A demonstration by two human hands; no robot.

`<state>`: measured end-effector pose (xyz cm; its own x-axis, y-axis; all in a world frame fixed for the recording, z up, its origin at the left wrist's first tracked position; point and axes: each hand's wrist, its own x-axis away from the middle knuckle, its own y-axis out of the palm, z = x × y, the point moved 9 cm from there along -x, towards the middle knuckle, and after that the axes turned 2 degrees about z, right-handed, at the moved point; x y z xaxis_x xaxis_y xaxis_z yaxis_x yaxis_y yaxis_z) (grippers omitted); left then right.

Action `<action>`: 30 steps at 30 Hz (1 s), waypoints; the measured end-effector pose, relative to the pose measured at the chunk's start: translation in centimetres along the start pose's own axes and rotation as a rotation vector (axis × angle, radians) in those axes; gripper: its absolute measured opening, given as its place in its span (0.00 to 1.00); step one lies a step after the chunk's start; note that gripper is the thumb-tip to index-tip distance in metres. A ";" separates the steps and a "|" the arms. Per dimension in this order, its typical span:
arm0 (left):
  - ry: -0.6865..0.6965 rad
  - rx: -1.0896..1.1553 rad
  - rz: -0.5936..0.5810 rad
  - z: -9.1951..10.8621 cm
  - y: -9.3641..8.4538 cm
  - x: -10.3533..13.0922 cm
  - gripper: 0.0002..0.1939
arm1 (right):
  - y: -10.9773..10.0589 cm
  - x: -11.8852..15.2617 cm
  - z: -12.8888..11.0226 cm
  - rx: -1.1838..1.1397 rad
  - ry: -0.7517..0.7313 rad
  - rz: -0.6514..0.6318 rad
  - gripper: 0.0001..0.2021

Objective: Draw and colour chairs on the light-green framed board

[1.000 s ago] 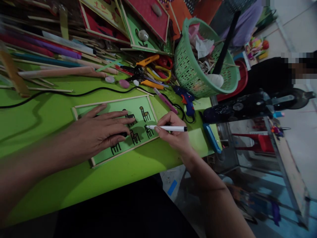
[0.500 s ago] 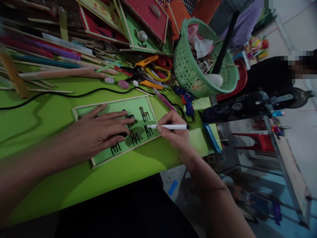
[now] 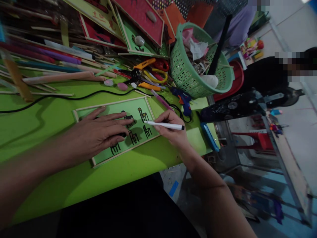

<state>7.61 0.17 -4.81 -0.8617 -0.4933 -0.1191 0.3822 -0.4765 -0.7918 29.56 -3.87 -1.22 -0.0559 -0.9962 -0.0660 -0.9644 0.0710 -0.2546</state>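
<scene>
A green panel [image 3: 119, 109] edged with thin wooden sticks lies on the table, with several small chairs drawn on it in black. My left hand [image 3: 101, 129] rests flat across the panel's left and middle, its fingers stretched out and covering some drawings. A small black piece [image 3: 123, 135] shows between its thumb and fingers; I cannot tell what it is. My right hand [image 3: 170, 129] pinches a white marker [image 3: 168, 125] with a black end. The marker's tip is at the panel's right side, by the legs of the upper right chair [image 3: 143, 114].
Behind the panel lie a black cable [image 3: 99, 93], cutting tools with orange handles [image 3: 146, 63], a blue glue gun [image 3: 183, 100] and many sticks. A green basket [image 3: 180, 72] holds scraps. Framed pictures [image 3: 138, 19] are stacked at the back. A person in black [image 3: 262, 72] is at right.
The marker tip has shifted up and slightly left, from the lower right chair to the legs of the upper right one. My left hand has stayed on the panel.
</scene>
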 end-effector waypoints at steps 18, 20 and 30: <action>0.023 0.034 0.018 0.4 -0.4 -0.1 0.25 | 0.2 0.3 0.1 0.107 -0.006 -0.015 0.07; 0.022 0.040 0.014 0.4 -0.4 -0.1 0.25 | 0.3 0.3 0.0 0.106 -0.016 -0.023 0.07; 0.037 0.037 0.013 0.4 -0.6 -0.2 0.24 | 0.4 0.3 0.0 0.137 -0.019 -0.042 0.07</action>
<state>7.71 0.27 -4.05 -0.8681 -0.4728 -0.1514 0.4049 -0.4976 -0.7671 29.19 -4.11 -1.36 -0.0104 -0.9974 -0.0708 -0.9215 0.0370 -0.3867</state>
